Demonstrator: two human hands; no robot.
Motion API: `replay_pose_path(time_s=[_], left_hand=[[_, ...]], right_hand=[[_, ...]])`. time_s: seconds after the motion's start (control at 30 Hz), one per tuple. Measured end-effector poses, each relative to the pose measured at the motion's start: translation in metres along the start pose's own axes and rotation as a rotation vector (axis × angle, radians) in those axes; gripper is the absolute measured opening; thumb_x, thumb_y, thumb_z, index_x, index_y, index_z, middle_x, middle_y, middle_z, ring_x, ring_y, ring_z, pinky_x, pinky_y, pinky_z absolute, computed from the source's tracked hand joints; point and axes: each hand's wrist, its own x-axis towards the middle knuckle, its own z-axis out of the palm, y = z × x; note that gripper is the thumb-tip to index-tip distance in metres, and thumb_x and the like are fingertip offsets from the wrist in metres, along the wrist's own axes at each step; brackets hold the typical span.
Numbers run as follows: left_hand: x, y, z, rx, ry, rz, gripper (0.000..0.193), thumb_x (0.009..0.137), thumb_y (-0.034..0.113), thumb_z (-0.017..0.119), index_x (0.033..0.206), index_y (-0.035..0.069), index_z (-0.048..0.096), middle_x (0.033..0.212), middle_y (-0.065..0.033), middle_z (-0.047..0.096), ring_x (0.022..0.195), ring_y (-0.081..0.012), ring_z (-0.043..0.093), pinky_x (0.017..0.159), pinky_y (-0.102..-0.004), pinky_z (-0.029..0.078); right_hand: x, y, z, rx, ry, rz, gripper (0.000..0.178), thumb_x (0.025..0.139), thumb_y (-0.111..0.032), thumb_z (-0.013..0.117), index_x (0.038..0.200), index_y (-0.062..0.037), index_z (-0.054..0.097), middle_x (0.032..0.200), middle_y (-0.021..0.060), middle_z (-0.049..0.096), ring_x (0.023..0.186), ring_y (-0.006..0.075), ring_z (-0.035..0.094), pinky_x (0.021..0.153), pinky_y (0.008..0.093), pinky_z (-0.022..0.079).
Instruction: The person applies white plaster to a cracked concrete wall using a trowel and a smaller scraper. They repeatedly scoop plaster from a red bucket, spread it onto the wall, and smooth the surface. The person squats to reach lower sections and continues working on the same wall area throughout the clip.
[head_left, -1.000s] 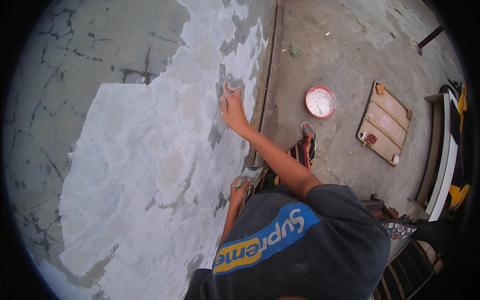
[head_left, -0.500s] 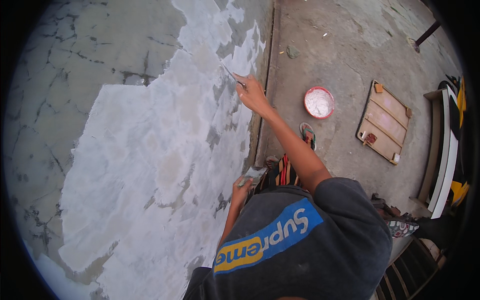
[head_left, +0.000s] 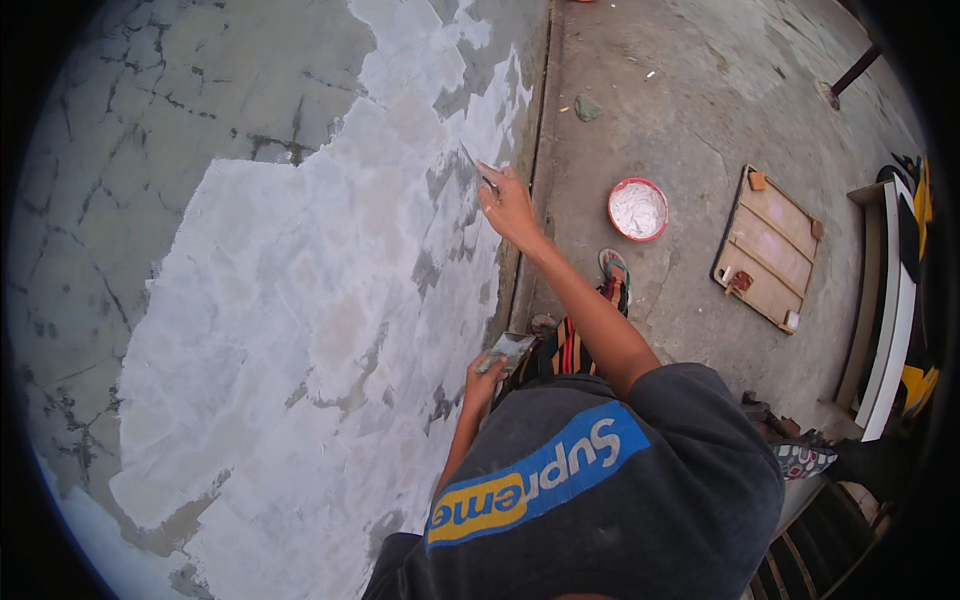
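Observation:
My right hand [head_left: 510, 210] grips a putty knife [head_left: 470, 160] whose thin blade is edge-on against the wall, or very close to it. White filler [head_left: 300, 260] coats a wide patch of the grey wall [head_left: 120, 230], with bare grey spots showing near the blade. My left hand [head_left: 481, 380], nearer my body, is closed on a flat, greyish metal scraper [head_left: 510, 347] smeared with filler. Part of its grip is hidden by the fingers. On the floor to the right stands a red-rimmed bowl [head_left: 638, 209] of white filler, apart from both hands.
A wooden-backed panel [head_left: 768, 248] lies on the concrete floor [head_left: 690, 120] right of the bowl. Beyond it stands a white-edged piece of furniture [head_left: 887, 310]. My sandalled foot [head_left: 614, 268] is beside the wall's base. Dark cracks run through the wall's uncoated part.
My right hand and the putty knife have moved slightly toward me and to the right along the wall. My left hand and its scraper have stayed nearly in place.

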Motion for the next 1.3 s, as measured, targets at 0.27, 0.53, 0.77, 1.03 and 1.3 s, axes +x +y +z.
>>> replay_pose_path(time_s=[0.27, 0.53, 0.77, 1.03, 1.3], left_hand=[[0.001, -0.014, -0.002, 0.046, 0.004, -0.068, 0.061, 0.085, 0.019, 0.072, 0.131, -0.010, 0.045, 0.114, -0.0176, 0.061, 0.091, -0.0204, 0.063, 0.077, -0.0293, 0.053], [0.001, 0.002, 0.010, 0.059, -0.032, -0.005, 0.056, 0.086, 0.018, 0.071, 0.129, -0.010, 0.048, 0.111, -0.0155, 0.062, 0.092, -0.0183, 0.061, 0.077, -0.0293, 0.052], [-0.008, 0.004, 0.008, 0.033, -0.018, 0.013, 0.051, 0.086, 0.016, 0.070, 0.125, -0.011, 0.051, 0.107, -0.0141, 0.064, 0.091, -0.0171, 0.061, 0.075, -0.0284, 0.051], [-0.005, -0.003, 0.007, 0.069, 0.003, -0.018, 0.055, 0.086, 0.018, 0.071, 0.129, -0.008, 0.049, 0.111, -0.0139, 0.063, 0.094, -0.0184, 0.062, 0.077, -0.0291, 0.051], [0.002, -0.024, 0.003, 0.171, 0.092, 0.002, 0.057, 0.087, 0.019, 0.069, 0.133, -0.007, 0.047, 0.116, -0.0147, 0.062, 0.100, -0.0180, 0.060, 0.084, -0.0288, 0.049]], right_hand=[[-0.020, -0.019, 0.070, 0.096, 0.089, -0.090, 0.045, 0.086, -0.004, 0.053, 0.131, 0.0009, 0.053, 0.099, 0.0176, 0.048, 0.079, 0.0250, 0.054, 0.077, 0.0341, 0.046], [0.005, -0.002, 0.007, 0.079, 0.009, -0.065, 0.046, 0.078, -0.006, 0.057, 0.123, 0.0037, 0.057, 0.099, 0.0195, 0.053, 0.086, 0.0314, 0.058, 0.081, 0.0364, 0.047], [0.017, -0.003, 0.011, -0.006, -0.031, -0.149, 0.042, 0.081, -0.009, 0.057, 0.122, -0.0019, 0.062, 0.099, 0.0142, 0.057, 0.080, 0.0225, 0.058, 0.075, 0.0309, 0.046], [0.008, 0.013, -0.005, 0.020, -0.047, -0.062, 0.044, 0.078, -0.007, 0.061, 0.122, -0.0024, 0.061, 0.102, 0.0166, 0.057, 0.085, 0.0282, 0.059, 0.078, 0.0330, 0.047], [-0.040, -0.004, 0.025, 0.058, -0.113, -0.135, 0.047, 0.076, -0.004, 0.064, 0.122, 0.0012, 0.060, 0.099, 0.0174, 0.057, 0.084, 0.0299, 0.060, 0.078, 0.0340, 0.048]])
